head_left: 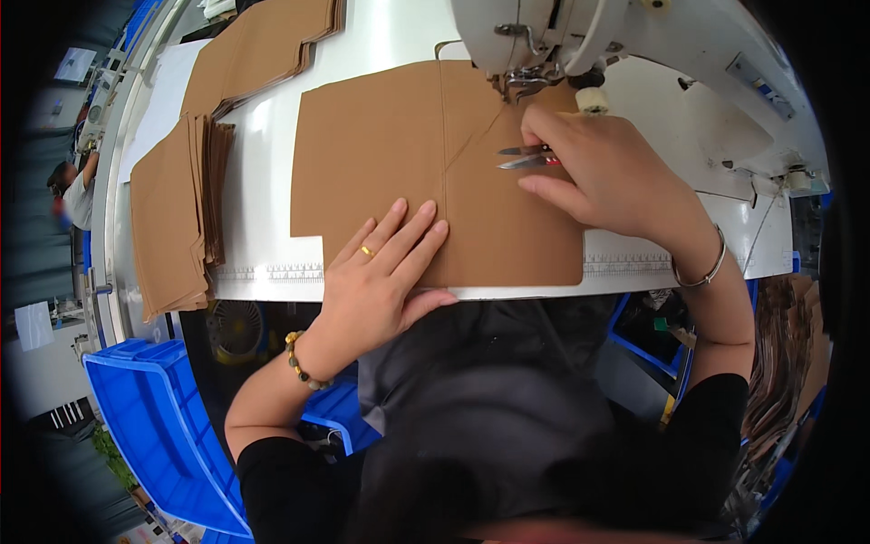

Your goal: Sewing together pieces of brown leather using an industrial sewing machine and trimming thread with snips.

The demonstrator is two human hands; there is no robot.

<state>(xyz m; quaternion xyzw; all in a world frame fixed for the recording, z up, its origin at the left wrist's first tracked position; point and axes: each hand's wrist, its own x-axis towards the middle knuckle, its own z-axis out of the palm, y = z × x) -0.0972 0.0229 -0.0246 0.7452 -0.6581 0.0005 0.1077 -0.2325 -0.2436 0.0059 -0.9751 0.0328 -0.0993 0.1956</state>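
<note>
Scissors (526, 158), small and steel-bladed, being gripped closed-fisted by right hand (603, 172) over smooth tan fabric (408, 154); left hand (385, 272) pressing flat, fingers spread, near counter (263, 181) front edge.

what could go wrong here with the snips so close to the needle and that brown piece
1. The right hand holds small thread snips with the blades lying on the brown fabric piece; they might nick the cloth or its seam rather than only thread.
2. That hand sits right beside the sewing machine's presser foot, so the fingers could be caught if the machine ran.
3. The left hand pins only the near edge, so the fabric could shift.
</note>
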